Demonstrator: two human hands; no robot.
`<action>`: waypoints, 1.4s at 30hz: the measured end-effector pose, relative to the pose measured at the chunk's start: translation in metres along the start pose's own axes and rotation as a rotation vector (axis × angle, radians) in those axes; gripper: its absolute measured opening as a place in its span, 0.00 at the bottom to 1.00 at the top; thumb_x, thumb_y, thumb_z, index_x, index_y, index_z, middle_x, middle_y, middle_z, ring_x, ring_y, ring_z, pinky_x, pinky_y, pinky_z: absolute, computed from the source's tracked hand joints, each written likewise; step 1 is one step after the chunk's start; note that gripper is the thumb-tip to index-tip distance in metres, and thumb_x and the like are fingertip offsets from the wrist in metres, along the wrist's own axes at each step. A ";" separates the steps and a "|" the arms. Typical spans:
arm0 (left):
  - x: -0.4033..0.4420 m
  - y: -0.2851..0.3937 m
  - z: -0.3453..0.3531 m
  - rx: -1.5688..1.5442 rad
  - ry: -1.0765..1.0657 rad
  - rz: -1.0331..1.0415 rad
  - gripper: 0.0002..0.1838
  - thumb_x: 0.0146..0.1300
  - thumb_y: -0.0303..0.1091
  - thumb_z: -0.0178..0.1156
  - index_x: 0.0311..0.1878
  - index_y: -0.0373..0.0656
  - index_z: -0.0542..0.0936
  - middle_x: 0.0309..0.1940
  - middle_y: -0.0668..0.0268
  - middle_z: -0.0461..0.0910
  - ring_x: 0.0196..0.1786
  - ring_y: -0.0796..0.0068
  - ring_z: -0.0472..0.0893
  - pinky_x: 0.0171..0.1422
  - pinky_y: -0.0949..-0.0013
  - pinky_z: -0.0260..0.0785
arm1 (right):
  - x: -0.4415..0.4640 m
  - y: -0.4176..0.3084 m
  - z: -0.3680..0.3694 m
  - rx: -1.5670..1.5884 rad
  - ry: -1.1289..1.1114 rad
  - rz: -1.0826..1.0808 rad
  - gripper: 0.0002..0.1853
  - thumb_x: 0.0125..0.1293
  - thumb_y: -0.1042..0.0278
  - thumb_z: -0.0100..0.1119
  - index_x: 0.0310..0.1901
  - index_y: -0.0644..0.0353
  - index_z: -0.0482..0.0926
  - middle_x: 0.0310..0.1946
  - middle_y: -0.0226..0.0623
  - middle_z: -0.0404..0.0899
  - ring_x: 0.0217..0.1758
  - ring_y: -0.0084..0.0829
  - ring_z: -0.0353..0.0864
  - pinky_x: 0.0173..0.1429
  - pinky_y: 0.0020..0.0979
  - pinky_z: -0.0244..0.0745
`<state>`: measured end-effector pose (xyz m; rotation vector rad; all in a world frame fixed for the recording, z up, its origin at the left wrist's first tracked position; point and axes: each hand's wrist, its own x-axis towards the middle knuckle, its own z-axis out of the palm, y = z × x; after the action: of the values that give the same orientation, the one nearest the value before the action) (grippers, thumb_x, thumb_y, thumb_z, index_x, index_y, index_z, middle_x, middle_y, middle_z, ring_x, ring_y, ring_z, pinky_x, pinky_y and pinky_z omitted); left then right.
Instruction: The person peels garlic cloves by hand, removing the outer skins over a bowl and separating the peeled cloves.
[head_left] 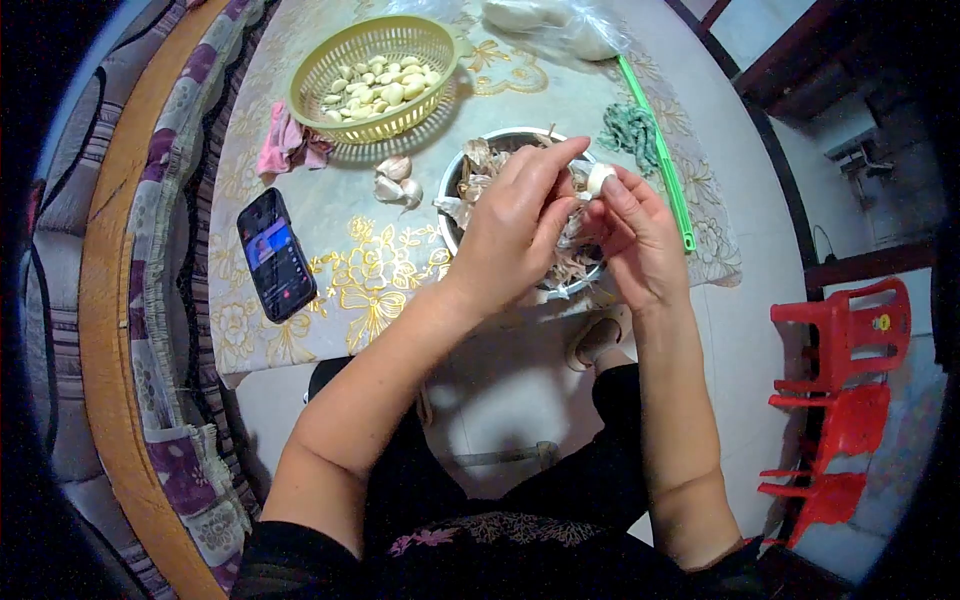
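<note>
Visibly, the right hand [640,235] pinches a white garlic clove [600,178] between thumb and fingers, over the right side of a metal bowl [449,237] containing garlic skins [570,268]. The left hand [515,215] is partly curled just beside it; its grip cannot be determined. On the worktop [330,200], a basket [395,125] holds pale cloves [385,92].

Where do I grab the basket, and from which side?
Probably by the basket's rim, from left and right at once: at the small tab jutting out on the right, and at the opposite edge, above the pink cloth. It's wide and round, so two opposite holds should balance it, and the loose cloves inside suggest keeping it level.
</note>
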<state>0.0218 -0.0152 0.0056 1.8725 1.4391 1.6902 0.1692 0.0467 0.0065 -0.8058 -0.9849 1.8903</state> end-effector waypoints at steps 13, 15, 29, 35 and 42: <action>-0.003 -0.016 -0.002 -0.123 0.080 -0.226 0.15 0.61 0.20 0.53 0.52 0.37 0.74 0.35 0.68 0.72 0.35 0.82 0.75 0.40 0.78 0.69 | 0.002 -0.005 -0.010 0.008 -0.061 -0.145 0.15 0.70 0.66 0.51 0.55 0.62 0.70 0.45 0.38 0.77 0.43 0.24 0.76 0.53 0.31 0.73; -0.004 -0.018 -0.003 -0.072 0.074 -0.232 0.13 0.62 0.20 0.52 0.50 0.37 0.75 0.33 0.68 0.73 0.34 0.83 0.76 0.38 0.78 0.70 | 0.001 -0.005 -0.009 0.017 -0.086 -0.132 0.16 0.70 0.66 0.51 0.55 0.63 0.70 0.46 0.38 0.77 0.43 0.25 0.76 0.54 0.32 0.73; 0.000 -0.013 -0.001 -0.086 0.111 -0.182 0.07 0.57 0.21 0.57 0.40 0.37 0.78 0.31 0.60 0.75 0.32 0.68 0.76 0.38 0.69 0.70 | -0.002 -0.011 -0.003 -0.023 -0.086 -0.143 0.15 0.67 0.69 0.53 0.54 0.65 0.73 0.45 0.37 0.78 0.46 0.24 0.78 0.52 0.28 0.75; 0.003 -0.002 -0.001 -0.004 0.116 0.000 0.10 0.54 0.18 0.56 0.41 0.37 0.77 0.33 0.58 0.76 0.33 0.64 0.79 0.38 0.66 0.72 | -0.005 -0.007 -0.001 -0.082 -0.066 -0.116 0.12 0.66 0.70 0.56 0.49 0.64 0.75 0.41 0.35 0.79 0.38 0.23 0.80 0.46 0.25 0.77; 0.000 0.003 0.003 0.013 0.134 0.034 0.15 0.52 0.19 0.60 0.45 0.38 0.75 0.31 0.59 0.76 0.34 0.62 0.79 0.36 0.64 0.72 | -0.008 -0.003 0.008 -0.199 -0.073 -0.136 0.11 0.65 0.70 0.59 0.46 0.65 0.77 0.37 0.33 0.80 0.36 0.22 0.80 0.43 0.23 0.77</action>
<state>0.0262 -0.0153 0.0067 1.8314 1.4778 1.8586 0.1676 0.0385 0.0145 -0.7671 -1.2573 1.7342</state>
